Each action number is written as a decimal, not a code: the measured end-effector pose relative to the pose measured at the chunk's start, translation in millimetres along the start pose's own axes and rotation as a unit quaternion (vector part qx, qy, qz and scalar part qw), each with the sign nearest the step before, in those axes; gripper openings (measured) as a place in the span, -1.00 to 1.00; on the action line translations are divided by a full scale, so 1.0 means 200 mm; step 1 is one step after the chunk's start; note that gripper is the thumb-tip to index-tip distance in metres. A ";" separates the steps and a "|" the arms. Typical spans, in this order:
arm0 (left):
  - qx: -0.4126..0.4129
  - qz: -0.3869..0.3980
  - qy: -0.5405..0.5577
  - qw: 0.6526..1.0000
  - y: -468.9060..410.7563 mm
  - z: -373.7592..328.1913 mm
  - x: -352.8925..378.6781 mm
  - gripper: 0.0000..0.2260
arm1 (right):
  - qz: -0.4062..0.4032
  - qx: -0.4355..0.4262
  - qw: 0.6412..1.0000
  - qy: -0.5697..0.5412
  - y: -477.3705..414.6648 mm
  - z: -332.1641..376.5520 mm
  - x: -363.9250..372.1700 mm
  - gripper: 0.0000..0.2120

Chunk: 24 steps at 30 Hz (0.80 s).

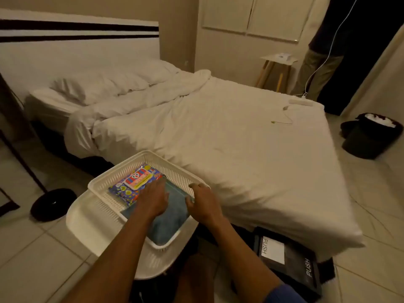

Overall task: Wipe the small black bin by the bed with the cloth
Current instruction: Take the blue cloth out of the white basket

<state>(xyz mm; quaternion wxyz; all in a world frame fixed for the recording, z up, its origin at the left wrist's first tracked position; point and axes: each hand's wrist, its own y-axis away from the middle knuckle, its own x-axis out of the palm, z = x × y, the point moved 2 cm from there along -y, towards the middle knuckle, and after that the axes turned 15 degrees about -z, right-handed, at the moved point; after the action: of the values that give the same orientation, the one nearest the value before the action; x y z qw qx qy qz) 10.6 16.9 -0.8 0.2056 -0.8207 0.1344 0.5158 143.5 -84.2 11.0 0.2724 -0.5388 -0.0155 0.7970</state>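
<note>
At the bed's near corner, a left hand [153,200] lies flat, fingers spread, on a blue cloth [168,224] in a white basket [102,182]; the right hand [202,202] pinches its rim. Beside them, a black bin lid [286,256] reads "PUSH". Farther right, a small black bin [369,136] stands on open tile.

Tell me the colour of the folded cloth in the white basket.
The folded cloth is blue-teal, seen in the head view, under the left hand.
</note>
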 end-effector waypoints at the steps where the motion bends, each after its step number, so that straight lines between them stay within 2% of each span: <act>1: 0.015 0.005 -0.004 1.000 -0.03 0.02 0.02 -0.49 | 0.008 0.000 1.000 -0.002 -0.02 0.02 0.05 -0.60; 4: 0.068 0.040 -0.014 0.997 -0.13 0.06 0.09 -0.47 | 0.080 0.016 0.996 0.047 -0.08 0.04 0.16 -0.62; 8: 0.125 0.086 -0.100 0.983 -0.26 0.12 0.20 -0.47 | 0.155 0.013 0.979 0.133 -0.13 0.00 0.31 -0.53; 12: 0.180 0.120 -0.198 0.956 -0.35 0.14 0.26 -0.42 | 0.143 0.034 0.980 0.137 -0.15 -0.01 0.40 -0.48; 16: 0.202 0.131 -0.240 0.941 -0.42 0.17 0.30 -0.40 | 0.148 0.076 0.981 0.105 -0.20 -0.03 0.41 -0.50; 19: 0.220 0.140 -0.257 0.931 -0.44 0.16 0.31 -0.43 | 0.152 0.098 0.980 0.082 -0.22 -0.03 0.39 -0.60; 22: 0.234 0.146 -0.260 0.925 -0.46 0.12 0.28 -0.52 | 0.145 0.079 0.984 0.064 -0.21 -0.03 0.36 -0.72; 24: 0.243 0.155 -0.257 0.923 -0.48 0.10 0.25 -0.59 | 0.136 0.069 0.988 0.033 -0.21 -0.02 0.32 -0.72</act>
<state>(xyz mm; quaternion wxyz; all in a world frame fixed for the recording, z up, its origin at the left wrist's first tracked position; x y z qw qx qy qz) 57.4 110.4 -34.3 0.3432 -0.5541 0.3239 0.6858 146.7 -20.7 -31.3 0.1985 -0.5418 0.1218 0.8076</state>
